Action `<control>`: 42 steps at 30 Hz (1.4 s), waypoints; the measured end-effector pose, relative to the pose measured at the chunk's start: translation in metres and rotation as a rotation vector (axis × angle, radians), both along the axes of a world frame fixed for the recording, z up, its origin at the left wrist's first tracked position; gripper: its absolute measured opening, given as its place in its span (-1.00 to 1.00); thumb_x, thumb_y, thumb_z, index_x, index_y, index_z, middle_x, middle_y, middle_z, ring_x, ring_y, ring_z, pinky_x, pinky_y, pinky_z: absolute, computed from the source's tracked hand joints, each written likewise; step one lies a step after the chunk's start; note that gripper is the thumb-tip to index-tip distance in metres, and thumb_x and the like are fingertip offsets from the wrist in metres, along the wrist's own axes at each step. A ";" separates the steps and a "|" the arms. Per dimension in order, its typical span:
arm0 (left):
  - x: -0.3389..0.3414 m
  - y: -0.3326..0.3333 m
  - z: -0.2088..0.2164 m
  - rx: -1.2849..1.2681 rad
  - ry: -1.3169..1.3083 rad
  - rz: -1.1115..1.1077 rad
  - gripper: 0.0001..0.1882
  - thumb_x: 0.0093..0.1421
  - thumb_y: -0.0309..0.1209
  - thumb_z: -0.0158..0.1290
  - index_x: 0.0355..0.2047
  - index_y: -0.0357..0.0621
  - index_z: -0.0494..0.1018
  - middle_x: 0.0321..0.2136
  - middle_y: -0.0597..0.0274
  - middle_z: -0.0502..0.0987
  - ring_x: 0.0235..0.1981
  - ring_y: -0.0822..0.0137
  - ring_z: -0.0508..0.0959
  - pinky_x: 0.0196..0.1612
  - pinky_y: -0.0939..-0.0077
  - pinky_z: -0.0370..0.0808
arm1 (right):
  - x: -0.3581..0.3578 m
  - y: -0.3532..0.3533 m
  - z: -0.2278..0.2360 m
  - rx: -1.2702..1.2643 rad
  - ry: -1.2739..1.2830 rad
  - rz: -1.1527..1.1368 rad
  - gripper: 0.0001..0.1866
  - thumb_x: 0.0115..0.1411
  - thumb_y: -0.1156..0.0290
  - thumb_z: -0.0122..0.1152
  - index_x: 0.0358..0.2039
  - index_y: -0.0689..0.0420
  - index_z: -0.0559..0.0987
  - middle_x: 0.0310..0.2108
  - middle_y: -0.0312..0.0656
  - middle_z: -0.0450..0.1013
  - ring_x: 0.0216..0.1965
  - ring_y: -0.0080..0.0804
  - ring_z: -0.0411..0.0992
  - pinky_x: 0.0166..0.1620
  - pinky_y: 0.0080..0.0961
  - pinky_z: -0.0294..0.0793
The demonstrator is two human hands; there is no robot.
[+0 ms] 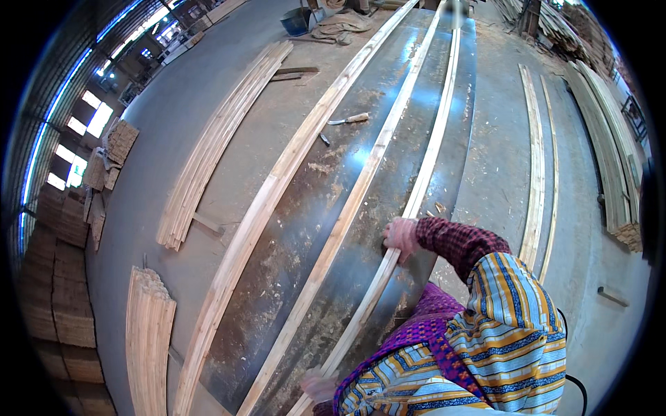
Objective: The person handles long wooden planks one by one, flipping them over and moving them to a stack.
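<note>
Three long, pale wooden strips run lengthwise along a dark, sawdust-strewn metal-topped table (277, 277). My right hand (401, 236) is closed around the rightmost wooden strip (368, 305), about midway along its visible length. Lower down, near the bottom edge, my left hand (319, 385) lies over that same strip with its fingers wrapped across it, slightly blurred. The middle strip (340, 232) lies to the left of my hands, touched by neither. Along the table's left edge runs a wider strip (267, 180).
A wooden-handled tool (350, 119) lies on the table. Stacked strips rest to the left (218, 149), at the lower left (149, 340) and at the far right (607, 145). More strips (533, 173) lie right of the table. A dark bucket (296, 22) stands at the back.
</note>
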State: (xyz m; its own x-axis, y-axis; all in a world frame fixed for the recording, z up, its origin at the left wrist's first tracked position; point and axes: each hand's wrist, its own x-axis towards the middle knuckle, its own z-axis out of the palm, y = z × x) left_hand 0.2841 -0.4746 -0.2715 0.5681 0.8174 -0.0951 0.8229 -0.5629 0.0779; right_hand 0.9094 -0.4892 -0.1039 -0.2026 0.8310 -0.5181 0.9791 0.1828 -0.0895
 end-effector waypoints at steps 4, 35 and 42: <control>0.130 0.018 0.110 -0.291 0.376 0.070 -0.28 -0.15 0.20 0.37 -0.01 0.13 0.59 -0.19 0.20 0.61 -0.10 0.13 0.60 0.01 0.18 0.51 | 0.053 -0.023 -0.023 0.068 0.036 0.016 -0.36 -0.14 -0.28 0.49 -0.29 0.03 0.65 -0.17 -0.17 0.53 -0.06 -0.15 0.50 -0.01 -0.19 0.55; 0.347 0.003 0.109 -0.232 0.033 0.058 -0.48 -0.13 0.21 0.35 -0.53 0.01 0.59 -0.51 0.12 0.60 -0.45 0.01 0.64 -0.38 0.05 0.58 | 0.009 0.114 -0.028 -0.112 0.250 0.241 -0.70 0.05 0.21 0.39 -0.23 0.08 0.75 -0.15 -0.08 0.64 -0.11 0.03 0.63 -0.14 -0.05 0.67; 0.345 0.000 0.110 -0.163 -0.007 0.016 -0.44 -0.17 0.20 0.35 -0.40 -0.01 0.60 -0.40 0.14 0.61 -0.32 0.02 0.63 -0.27 0.06 0.56 | -0.008 0.109 -0.020 -0.154 0.189 0.187 -0.65 0.08 0.13 0.42 -0.18 0.04 0.76 -0.07 -0.16 0.62 -0.02 -0.04 0.61 -0.08 -0.09 0.66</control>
